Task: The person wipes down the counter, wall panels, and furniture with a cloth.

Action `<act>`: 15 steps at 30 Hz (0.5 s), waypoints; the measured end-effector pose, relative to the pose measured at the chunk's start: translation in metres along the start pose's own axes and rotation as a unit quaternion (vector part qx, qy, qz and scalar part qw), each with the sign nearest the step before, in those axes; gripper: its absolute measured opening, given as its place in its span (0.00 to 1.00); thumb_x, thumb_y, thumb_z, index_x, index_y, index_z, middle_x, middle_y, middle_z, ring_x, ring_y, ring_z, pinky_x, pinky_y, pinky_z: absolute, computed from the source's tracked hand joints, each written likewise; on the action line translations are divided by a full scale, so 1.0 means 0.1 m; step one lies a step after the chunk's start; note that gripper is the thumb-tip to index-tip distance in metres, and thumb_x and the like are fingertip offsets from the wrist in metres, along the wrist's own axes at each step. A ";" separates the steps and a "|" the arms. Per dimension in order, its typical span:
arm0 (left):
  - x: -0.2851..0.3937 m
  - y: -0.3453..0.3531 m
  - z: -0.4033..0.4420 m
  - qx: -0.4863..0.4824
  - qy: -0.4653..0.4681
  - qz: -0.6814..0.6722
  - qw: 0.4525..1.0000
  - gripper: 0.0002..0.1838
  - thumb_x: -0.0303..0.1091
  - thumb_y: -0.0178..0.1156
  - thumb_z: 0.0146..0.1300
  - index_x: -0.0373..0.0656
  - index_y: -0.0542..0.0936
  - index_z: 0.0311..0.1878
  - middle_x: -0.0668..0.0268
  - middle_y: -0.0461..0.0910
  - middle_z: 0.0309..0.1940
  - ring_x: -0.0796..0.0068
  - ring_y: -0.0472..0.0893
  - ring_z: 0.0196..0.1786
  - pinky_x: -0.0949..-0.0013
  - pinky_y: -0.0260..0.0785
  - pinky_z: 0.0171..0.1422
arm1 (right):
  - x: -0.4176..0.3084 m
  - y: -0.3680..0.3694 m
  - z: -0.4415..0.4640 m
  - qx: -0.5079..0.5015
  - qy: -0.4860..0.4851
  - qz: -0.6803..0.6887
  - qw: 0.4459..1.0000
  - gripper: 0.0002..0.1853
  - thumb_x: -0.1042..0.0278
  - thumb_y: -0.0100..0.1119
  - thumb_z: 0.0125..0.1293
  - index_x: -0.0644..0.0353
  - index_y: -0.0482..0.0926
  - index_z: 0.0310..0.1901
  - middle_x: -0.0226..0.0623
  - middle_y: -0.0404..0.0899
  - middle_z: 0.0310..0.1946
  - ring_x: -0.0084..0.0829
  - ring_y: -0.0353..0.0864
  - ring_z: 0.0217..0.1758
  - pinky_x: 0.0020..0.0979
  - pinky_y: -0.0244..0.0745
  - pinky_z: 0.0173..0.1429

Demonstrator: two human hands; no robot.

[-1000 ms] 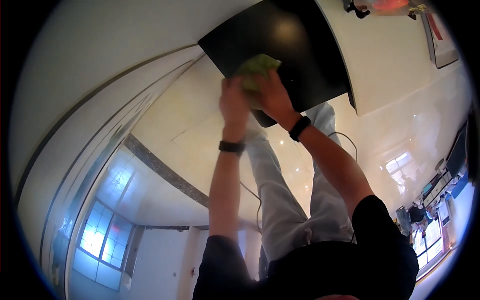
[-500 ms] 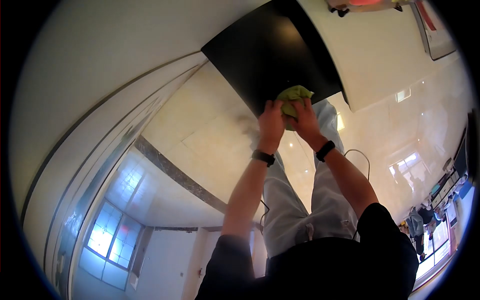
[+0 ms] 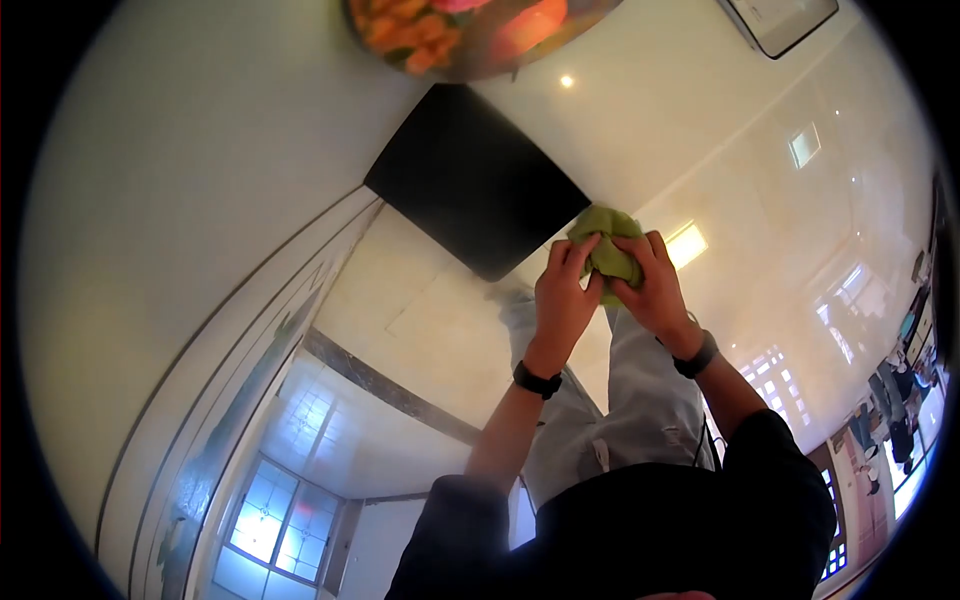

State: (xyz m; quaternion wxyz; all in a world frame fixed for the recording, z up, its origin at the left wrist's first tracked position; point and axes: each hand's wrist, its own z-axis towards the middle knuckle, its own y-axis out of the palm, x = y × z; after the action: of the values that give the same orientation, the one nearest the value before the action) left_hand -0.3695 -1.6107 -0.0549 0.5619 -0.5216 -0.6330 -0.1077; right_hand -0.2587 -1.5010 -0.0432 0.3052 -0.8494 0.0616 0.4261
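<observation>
A crumpled green cloth (image 3: 605, 240) is held between both hands in front of my body. My left hand (image 3: 566, 305) has its fingers closed on the cloth's left side. From the right side, my right hand (image 3: 655, 288) grips the same cloth, thumb and fingers pressed into it. The cloth is just off the right corner of a black flat-topped piece (image 3: 475, 185); whether the two touch, I cannot tell. Dark bands circle both wrists.
A round orange and red patterned object (image 3: 470, 35) is at the top edge, partly cut off. A white-framed item (image 3: 780, 22) lies at the upper right. Shiny pale floor (image 3: 800, 220) spreads to the right, and several people (image 3: 895, 400) are far off at the right edge.
My view has shifted, and the black piece appears smaller and further left. Both hands have drawn the cloth off the black surface to beside its corner. More of the round patterned object shows.
</observation>
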 end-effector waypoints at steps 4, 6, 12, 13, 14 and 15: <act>0.04 0.31 0.32 0.058 -0.012 0.058 0.997 0.26 0.19 0.63 0.53 0.48 0.77 0.57 0.58 0.73 0.48 0.54 0.79 0.47 0.57 0.74 0.45 | 0.13 -0.01 0.37 0.027 0.002 -0.049 0.998 0.27 0.69 0.66 0.53 0.53 0.74 0.58 0.47 0.69 0.48 0.50 0.74 0.50 0.44 0.75 0.51; -0.07 0.42 0.41 0.078 -0.029 0.045 0.996 0.26 0.18 0.59 0.51 0.41 0.75 0.57 0.54 0.75 0.49 0.52 0.75 0.51 0.57 0.70 0.56 | 0.18 0.02 0.51 0.017 -0.053 -0.085 0.995 0.31 0.74 0.67 0.51 0.52 0.73 0.60 0.47 0.69 0.49 0.52 0.74 0.51 0.42 0.76 0.51; 0.11 0.30 0.93 0.153 -0.047 0.103 0.982 0.25 0.19 0.58 0.51 0.42 0.76 0.56 0.56 0.74 0.46 0.52 0.76 0.48 0.58 0.72 0.51 | 0.00 -0.16 1.16 -0.003 -0.105 -0.070 0.992 0.29 0.67 0.67 0.53 0.51 0.73 0.60 0.47 0.68 0.51 0.52 0.71 0.55 0.44 0.74 0.56; 0.13 0.31 1.09 0.162 -0.038 0.090 0.982 0.25 0.20 0.59 0.51 0.43 0.76 0.56 0.55 0.74 0.45 0.51 0.76 0.47 0.58 0.73 0.51 | 0.00 -0.21 1.30 0.011 -0.110 -0.089 0.990 0.28 0.62 0.68 0.53 0.50 0.74 0.58 0.46 0.69 0.51 0.51 0.71 0.56 0.43 0.75 0.56; 0.13 0.37 1.27 0.176 0.000 0.089 0.980 0.25 0.21 0.58 0.52 0.43 0.76 0.56 0.55 0.74 0.45 0.50 0.76 0.47 0.57 0.72 0.51 | 0.00 -0.27 1.43 0.024 -0.113 -0.108 0.987 0.27 0.56 0.68 0.54 0.50 0.75 0.56 0.45 0.69 0.51 0.50 0.70 0.57 0.43 0.75 0.56; 0.16 0.44 1.45 0.188 0.037 0.088 0.977 0.25 0.21 0.58 0.53 0.43 0.76 0.57 0.55 0.74 0.45 0.50 0.76 0.48 0.57 0.72 0.51 | 0.05 -0.35 1.57 0.051 -0.130 -0.113 0.984 0.26 0.57 0.68 0.55 0.51 0.75 0.56 0.45 0.70 0.51 0.51 0.70 0.56 0.43 0.75 0.55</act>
State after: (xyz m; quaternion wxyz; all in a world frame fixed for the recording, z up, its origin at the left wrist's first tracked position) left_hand -0.4190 -1.4784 -0.1116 0.6800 -0.4561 -0.5724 0.0443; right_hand -0.3504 -1.3822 -0.1010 0.3999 -0.7716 -0.0526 0.4919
